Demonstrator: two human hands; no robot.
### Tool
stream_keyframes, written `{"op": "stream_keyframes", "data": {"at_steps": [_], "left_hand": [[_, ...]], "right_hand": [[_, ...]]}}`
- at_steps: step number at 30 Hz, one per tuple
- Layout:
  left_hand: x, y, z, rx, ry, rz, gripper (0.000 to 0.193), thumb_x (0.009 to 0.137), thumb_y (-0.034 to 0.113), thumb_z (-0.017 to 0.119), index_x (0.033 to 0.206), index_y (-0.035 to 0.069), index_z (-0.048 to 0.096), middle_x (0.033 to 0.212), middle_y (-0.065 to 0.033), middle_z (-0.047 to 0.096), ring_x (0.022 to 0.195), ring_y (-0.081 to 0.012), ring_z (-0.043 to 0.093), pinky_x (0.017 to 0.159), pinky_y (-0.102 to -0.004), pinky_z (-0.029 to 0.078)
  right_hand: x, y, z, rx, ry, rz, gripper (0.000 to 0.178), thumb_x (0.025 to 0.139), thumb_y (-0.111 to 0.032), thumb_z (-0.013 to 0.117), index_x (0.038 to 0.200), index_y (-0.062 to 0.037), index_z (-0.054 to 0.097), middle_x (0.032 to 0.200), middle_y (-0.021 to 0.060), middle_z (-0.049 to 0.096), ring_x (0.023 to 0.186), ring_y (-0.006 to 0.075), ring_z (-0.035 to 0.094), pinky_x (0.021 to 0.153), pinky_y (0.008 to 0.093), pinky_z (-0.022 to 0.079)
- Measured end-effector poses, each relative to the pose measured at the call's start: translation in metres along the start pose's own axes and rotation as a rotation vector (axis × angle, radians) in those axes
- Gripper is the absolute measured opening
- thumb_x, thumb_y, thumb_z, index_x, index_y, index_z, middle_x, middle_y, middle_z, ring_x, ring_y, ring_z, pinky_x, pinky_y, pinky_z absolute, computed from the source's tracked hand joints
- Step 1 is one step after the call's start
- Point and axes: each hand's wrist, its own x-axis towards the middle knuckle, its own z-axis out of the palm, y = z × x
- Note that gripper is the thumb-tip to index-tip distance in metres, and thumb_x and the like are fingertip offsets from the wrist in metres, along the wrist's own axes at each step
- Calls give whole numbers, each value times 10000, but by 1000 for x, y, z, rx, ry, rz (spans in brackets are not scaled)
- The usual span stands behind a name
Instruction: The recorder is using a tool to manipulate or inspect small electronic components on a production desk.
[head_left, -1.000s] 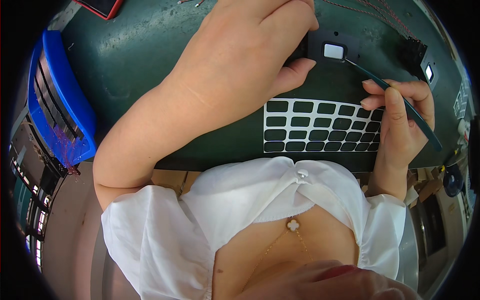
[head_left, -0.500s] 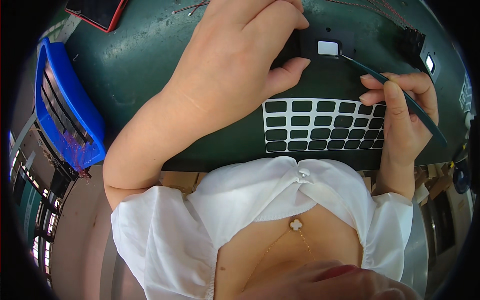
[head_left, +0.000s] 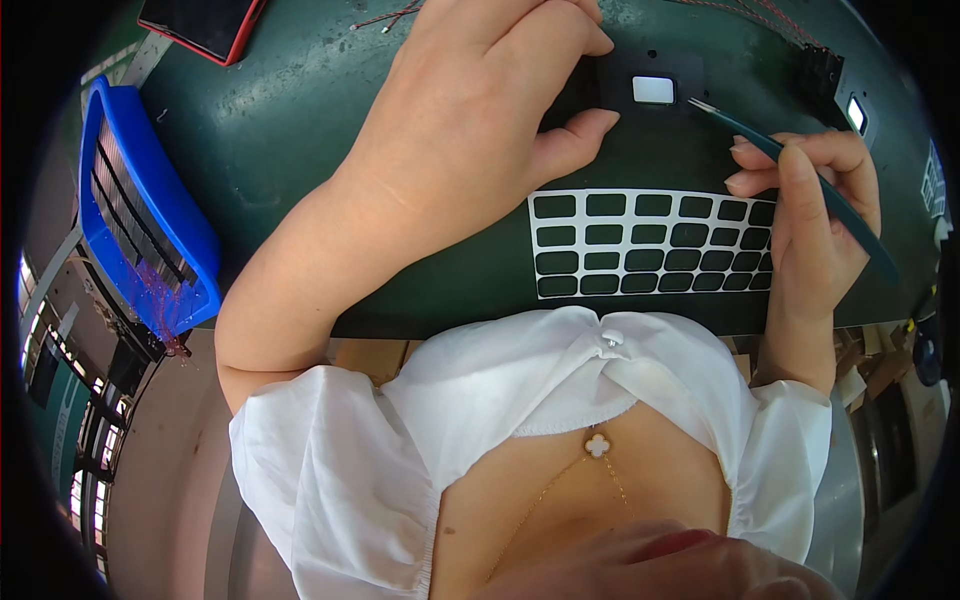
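Observation:
My left hand (head_left: pixel 500 100) has its thumb and forefinger on either side of the left end of a dark flat plate (head_left: pixel 690 72), seemingly holding it; the other fingertips are partly hidden. A small white rounded rectangle (head_left: pixel 653 90) sits in the middle of the plate. Pinched in the fingers of my right hand (head_left: pixel 815 190) is a pair of dark green tweezers (head_left: pixel 770 148). The tweezer tips are just right of the white rectangle, apart from it. Nearer to me lies a white sheet (head_left: pixel 628 235) with rows of rounded rectangular cut-outs, its right edge beside my right hand.
A blue bin (head_left: pixel 165 190) holding fine reddish strands stands at the left edge. A red-cased phone (head_left: pixel 200 25) lies far left. On the right are a black block (head_left: pixel 822 75) and a plate with a white window (head_left: pixel 857 115). Thin twisted wires (head_left: pixel 770 20) run along the back.
The tweezer tips have pulled back to the right, off the white rectangle's edge. That rectangle now looks more evenly placed on the plate. My left hand keeps its position.

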Motion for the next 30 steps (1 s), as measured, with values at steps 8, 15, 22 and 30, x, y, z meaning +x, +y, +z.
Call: {"op": "stream_keyframes", "data": {"at_steps": [8,15,22,30], "left_hand": [[13,-8,0,144,-80,41,292,649,118,584,892,-8,483,950,-118,448,815,-208,435,759,-265,350],[22,-4,3,160,100,120,295,538,50,607,793,44,458,875,-61,461,779,-223,445,719,-279,367],[2,8,1,150,145,189,302,545,43,609,812,31,469,887,-73,471,802,-222,456,714,-286,385],[10,37,-3,121,221,373,305,553,35,606,829,24,477,888,-77,482,771,-218,473,689,-276,398]], "right_hand": [[27,8,3,-394,-225,-603,263,792,-38,388,1055,-32,383,922,180,543,805,277,542,860,422,330],[26,12,3,-940,-380,-584,554,579,30,481,1123,-49,404,1087,89,475,932,228,471,956,438,160],[14,7,21,-753,-131,-809,429,634,-38,548,1051,-51,449,1059,61,496,954,206,471,885,384,298],[15,-12,7,-789,-7,-942,283,667,-94,561,940,-67,490,858,76,546,746,245,505,796,331,367]]}}
